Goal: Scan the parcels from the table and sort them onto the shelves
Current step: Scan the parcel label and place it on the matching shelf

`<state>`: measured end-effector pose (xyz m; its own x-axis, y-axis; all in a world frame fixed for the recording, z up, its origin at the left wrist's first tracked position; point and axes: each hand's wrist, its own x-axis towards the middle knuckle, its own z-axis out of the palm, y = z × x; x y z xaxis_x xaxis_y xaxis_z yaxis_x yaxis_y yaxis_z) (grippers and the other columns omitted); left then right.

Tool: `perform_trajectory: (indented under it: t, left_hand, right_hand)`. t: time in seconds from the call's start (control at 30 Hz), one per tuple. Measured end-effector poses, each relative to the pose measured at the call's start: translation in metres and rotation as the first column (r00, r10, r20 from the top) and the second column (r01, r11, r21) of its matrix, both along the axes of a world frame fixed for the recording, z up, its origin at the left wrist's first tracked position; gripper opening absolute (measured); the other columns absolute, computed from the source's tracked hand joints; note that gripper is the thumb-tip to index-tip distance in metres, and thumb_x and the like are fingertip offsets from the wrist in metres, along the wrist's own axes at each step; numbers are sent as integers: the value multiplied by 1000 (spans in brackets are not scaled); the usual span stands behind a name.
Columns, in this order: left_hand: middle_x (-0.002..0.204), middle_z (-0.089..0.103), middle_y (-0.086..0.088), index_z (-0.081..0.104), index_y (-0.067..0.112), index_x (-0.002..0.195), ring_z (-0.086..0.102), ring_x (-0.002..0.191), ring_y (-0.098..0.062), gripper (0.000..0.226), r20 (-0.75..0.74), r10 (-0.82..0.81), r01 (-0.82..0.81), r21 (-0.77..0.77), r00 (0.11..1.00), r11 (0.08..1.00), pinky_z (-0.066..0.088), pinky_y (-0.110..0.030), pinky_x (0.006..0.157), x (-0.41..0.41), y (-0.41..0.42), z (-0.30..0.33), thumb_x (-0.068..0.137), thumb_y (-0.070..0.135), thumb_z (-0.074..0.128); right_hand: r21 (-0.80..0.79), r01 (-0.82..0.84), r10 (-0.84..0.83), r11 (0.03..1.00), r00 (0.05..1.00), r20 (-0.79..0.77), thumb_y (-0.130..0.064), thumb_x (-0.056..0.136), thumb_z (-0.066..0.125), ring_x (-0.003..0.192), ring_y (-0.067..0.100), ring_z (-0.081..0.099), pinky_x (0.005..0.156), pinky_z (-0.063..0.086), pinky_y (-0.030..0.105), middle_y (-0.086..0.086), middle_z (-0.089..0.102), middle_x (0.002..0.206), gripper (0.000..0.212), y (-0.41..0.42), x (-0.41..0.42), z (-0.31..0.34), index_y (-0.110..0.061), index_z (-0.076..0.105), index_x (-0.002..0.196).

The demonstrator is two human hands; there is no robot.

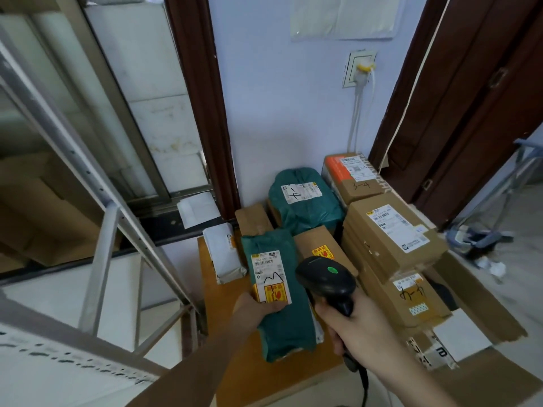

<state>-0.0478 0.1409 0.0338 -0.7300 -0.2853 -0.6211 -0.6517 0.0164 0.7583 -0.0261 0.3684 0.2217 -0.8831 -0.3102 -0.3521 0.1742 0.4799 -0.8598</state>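
Note:
My left hand (pixel 255 306) grips a long green bagged parcel (pixel 282 318) by its left side, label up, over the wooden table (pixel 226 324). The white label (pixel 269 270) bears a barcode, a black scribble and a yellow sticker. My right hand (pixel 357 330) holds a black barcode scanner (pixel 326 279) by its handle, the head with a lit green dot just right of the label. Other parcels lie behind: a second green bag (pixel 305 201), a white bag (pixel 223 251) and several brown boxes (pixel 390 233).
A grey metal shelf frame (pixel 102 218) stands at the left, its upright close to the table's left edge. Flattened cardboard (pixel 482 306) lies under the boxes at the right. A dark door frame (pixel 458 113) and a wall socket (pixel 360 69) are behind.

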Motion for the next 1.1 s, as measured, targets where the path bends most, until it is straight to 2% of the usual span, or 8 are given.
perform_trajectory:
  t: [0.07, 0.13, 0.27, 0.4, 0.5, 0.63, 0.87, 1.1]
  left_hand:
    - [120, 77, 5, 61, 27, 127, 75, 105, -15, 106, -102, 2, 2, 37, 995, 999, 64, -43, 93, -1, -2, 10, 35, 55, 105]
    - [122, 75, 7, 55, 27, 134, 73, 110, -14, 112, -168, -16, 26, 60, 986, 998, 62, -44, 98, -3, -2, 27, 38, 51, 106]
    - [116, 71, 12, 51, 26, 132, 69, 103, -3, 80, -289, -57, 72, 42, 956, 997, 62, -23, 80, -8, 7, 56, 68, 18, 99]
    - [115, 69, 15, 51, 36, 120, 65, 102, 1, 71, -368, -39, 59, 45, 929, 997, 60, -18, 76, -14, 13, 66, 71, 11, 96]
    - [125, 70, 10, 51, 38, 124, 67, 111, -6, 77, -396, -34, 52, 36, 918, 998, 61, -27, 89, -17, 15, 69, 68, 18, 99]
    - [121, 69, 13, 51, 36, 125, 66, 108, -1, 73, -417, -62, 67, -2, 907, 998, 60, -18, 79, -16, 18, 74, 72, 17, 97]
    - [123, 73, 4, 53, 34, 123, 71, 113, -13, 73, -408, -75, 82, 1, 910, 997, 62, -40, 96, -12, 17, 73, 68, 17, 99]
    - [120, 74, 9, 53, 34, 123, 70, 111, -8, 74, -417, -106, 106, -23, 903, 994, 62, -38, 96, -5, 13, 71, 68, 23, 100]
  right_hand:
    - [-7, 25, -26, 1000, 999, -25, -19, 95, 64, 41, 17, 54, 48, 49, 28, 2, 53, 47, 10, -5, 3, 3, -13, 57, 91]
    - [-18, 64, -65, 998, 997, -49, -19, 95, 64, 39, 17, 52, 47, 47, 28, 5, 52, 48, 10, -11, 4, 7, -13, 57, 92]
    - [12, 117, -114, 993, 987, -111, -24, 92, 66, 52, 22, 52, 58, 43, 31, 12, 51, 57, 18, -21, 4, 14, -10, 58, 83]
    - [-18, 175, -176, 984, 977, -119, -23, 91, 67, 56, 23, 53, 57, 41, 31, 12, 52, 58, 17, -29, 5, 21, -11, 58, 82]
    - [-3, 185, -184, 983, 975, -125, -22, 91, 66, 56, 20, 51, 54, 37, 28, 12, 52, 61, 18, -33, 5, 23, -7, 59, 84]
    - [1, 181, -179, 983, 973, -147, -19, 92, 65, 54, 20, 53, 47, 39, 21, 9, 55, 59, 16, -36, 6, 28, -17, 56, 79]
    - [1, 183, -181, 983, 975, -131, -22, 93, 64, 62, 25, 62, 57, 46, 27, 12, 62, 67, 10, -40, 8, 28, -21, 57, 86]
    - [-4, 204, -204, 979, 974, -102, -23, 93, 65, 42, 16, 54, 45, 46, 27, 12, 57, 57, 18, -43, 19, 32, -11, 58, 81]
